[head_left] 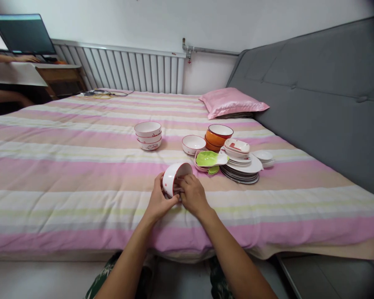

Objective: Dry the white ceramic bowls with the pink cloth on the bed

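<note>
A white bowl with a red rim and small red marks is tilted on its side just above the bed. My left hand wraps round its outer left side, the thumb near the lower rim. My right hand reaches into the bowl's mouth with bent fingers. Something pale shows by those fingertips, too small to make out. Beyond, to the left, stands a stack of white bowls with red rims. A single similar bowl sits to the right, behind the held one.
Right of my hands are green leaf-shaped dishes, orange bowls, stacked plates, small square dishes and white dishes. A pink pillow lies near the grey headboard. Another person's hand rests by a monitor.
</note>
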Motion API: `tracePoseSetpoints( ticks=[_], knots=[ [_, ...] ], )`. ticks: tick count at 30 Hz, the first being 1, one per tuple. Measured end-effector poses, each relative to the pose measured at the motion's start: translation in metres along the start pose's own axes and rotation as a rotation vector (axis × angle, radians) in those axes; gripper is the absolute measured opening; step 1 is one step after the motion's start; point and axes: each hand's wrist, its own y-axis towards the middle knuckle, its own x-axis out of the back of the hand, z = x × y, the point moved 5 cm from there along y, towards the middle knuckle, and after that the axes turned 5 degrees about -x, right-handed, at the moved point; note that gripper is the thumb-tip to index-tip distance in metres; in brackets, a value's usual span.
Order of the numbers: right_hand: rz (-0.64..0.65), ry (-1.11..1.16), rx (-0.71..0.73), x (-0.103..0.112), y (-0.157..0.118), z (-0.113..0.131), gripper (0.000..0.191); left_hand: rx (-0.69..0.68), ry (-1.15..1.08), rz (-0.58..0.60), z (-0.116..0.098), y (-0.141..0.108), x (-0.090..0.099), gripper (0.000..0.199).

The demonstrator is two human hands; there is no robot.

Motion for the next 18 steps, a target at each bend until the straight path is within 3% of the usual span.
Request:
tracePoseSetpoints(
  ticks=[10, 18],
  knots=[
    [0.132, 0.266, 0.023, 0.0006, 0.0000, 0.0019, 0.036, -0.022, -0.016, 0.006, 0.0059, 0.0005, 0.0027, 0.084],
    [0.140, 0.415, 0.044, 0.0010, 0.0036, -0.0027, 0.024, -0.017, -0.080, -0.016, 0.0034, 0.0011, 0.0065, 0.081]
  ],
)
